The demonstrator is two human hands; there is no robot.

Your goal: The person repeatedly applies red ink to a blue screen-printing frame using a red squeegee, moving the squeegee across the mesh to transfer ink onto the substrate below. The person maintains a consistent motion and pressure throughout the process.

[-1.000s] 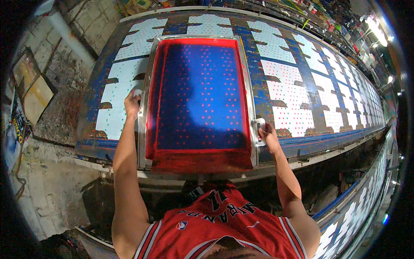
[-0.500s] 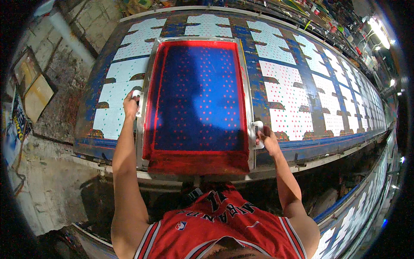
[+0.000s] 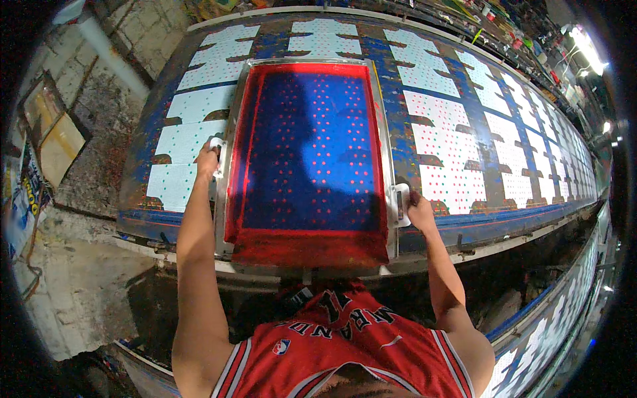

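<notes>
A metal-framed printing screen (image 3: 308,152) with blue mesh, red dots and red ink along its edges lies flat on the long printing table (image 3: 424,86). My left hand (image 3: 208,161) grips the white handle on the frame's left side. My right hand (image 3: 419,211) grips the white handle on the frame's right side. White fabric pieces (image 3: 189,142) lie in rows on the blue table; those right of the screen (image 3: 451,159) carry printed red and green dots.
A rough stone wall (image 3: 126,60) and a framed picture (image 3: 50,129) stand at the left. The table runs far to the right under lamps (image 3: 584,46). A second table (image 3: 564,318) with white pieces runs along the lower right.
The screen and both hands have shifted slightly to the left along the table, still gripping the frame's side handles.
</notes>
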